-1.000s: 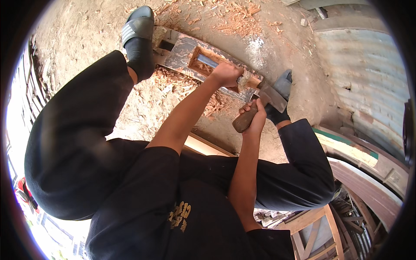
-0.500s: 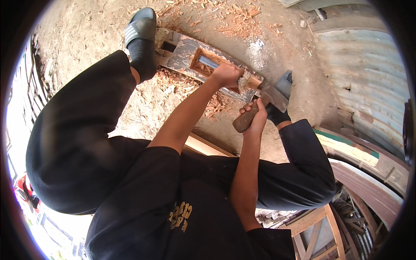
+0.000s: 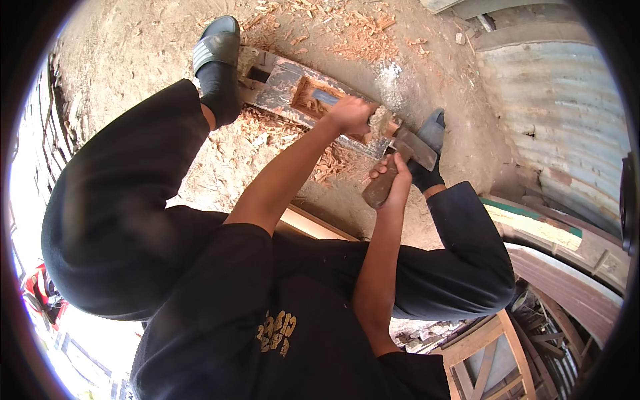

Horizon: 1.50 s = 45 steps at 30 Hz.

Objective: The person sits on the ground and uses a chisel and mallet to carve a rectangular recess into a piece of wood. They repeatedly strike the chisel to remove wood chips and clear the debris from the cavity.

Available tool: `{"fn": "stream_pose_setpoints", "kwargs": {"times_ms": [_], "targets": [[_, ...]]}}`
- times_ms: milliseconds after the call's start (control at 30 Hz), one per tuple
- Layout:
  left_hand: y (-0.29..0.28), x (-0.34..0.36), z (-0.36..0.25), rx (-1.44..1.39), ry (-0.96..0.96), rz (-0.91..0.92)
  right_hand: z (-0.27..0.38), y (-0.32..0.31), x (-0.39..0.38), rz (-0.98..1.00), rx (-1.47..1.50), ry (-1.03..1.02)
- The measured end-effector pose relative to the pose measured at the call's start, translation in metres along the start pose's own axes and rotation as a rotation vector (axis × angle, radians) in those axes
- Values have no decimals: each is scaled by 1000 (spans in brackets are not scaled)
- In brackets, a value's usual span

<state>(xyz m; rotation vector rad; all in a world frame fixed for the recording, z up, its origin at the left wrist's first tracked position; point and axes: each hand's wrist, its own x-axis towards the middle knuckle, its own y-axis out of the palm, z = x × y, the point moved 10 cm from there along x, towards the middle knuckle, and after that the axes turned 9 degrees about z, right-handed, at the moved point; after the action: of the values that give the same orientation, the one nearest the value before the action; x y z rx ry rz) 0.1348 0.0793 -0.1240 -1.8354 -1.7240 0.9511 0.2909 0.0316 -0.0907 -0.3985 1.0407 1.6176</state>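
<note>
My left hand [image 3: 349,115] is closed around what looks like a chisel, its pale, frayed top [image 3: 381,121] showing beside my thumb; its lower end is hidden. It is over the right part of a weathered wooden board [image 3: 277,85] with a rectangular recess [image 3: 310,96] holding shavings and a bluish strip. My right hand [image 3: 395,175] grips the wooden handle of a heavy tool with a broad metal head [image 3: 418,150], held beside the board's right end, close to the chisel top.
My sandaled feet flank the board on a dirt floor [image 3: 120,60] strewn with wood shavings [image 3: 260,133]. A corrugated metal sheet [image 3: 553,120] stands at the right, above stacked boards [image 3: 560,280]. A wooden frame [image 3: 487,340] lies at the lower right.
The chisel's frayed top has shifted slightly to the right. The metal head of the tool in my right hand has tilted slightly left, toward it. Both grips are unchanged.
</note>
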Motion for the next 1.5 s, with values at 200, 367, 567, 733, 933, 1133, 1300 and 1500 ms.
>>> {"fn": "stream_pose_setpoints", "kwargs": {"times_ms": [200, 367, 567, 733, 933, 1133, 1300, 1500], "targets": [[19, -7, -3, 0, 38, 67, -3, 0, 2, 21, 8, 18], [22, -18, -1, 31, 49, 85, -16, 10, 0, 62, -5, 76], [16, -17, -4, -8, 49, -15, -6, 8, 0, 47, -6, 20], [22, -15, -3, 11, 51, 19, -2, 1, 2, 47, 18, 29], [26, -12, -5, 23, 39, 59, 15, -3, -1, 44, 25, -17], [38, -13, -14, 71, 61, 82, 7, -8, 5, 51, 13, 16], [35, -11, -13, 21, 38, 69, -2, -4, 6, 83, 0, 41], [31, -8, -12, 25, -8, 75, -2, 0, 3, 64, 10, 50]]}}
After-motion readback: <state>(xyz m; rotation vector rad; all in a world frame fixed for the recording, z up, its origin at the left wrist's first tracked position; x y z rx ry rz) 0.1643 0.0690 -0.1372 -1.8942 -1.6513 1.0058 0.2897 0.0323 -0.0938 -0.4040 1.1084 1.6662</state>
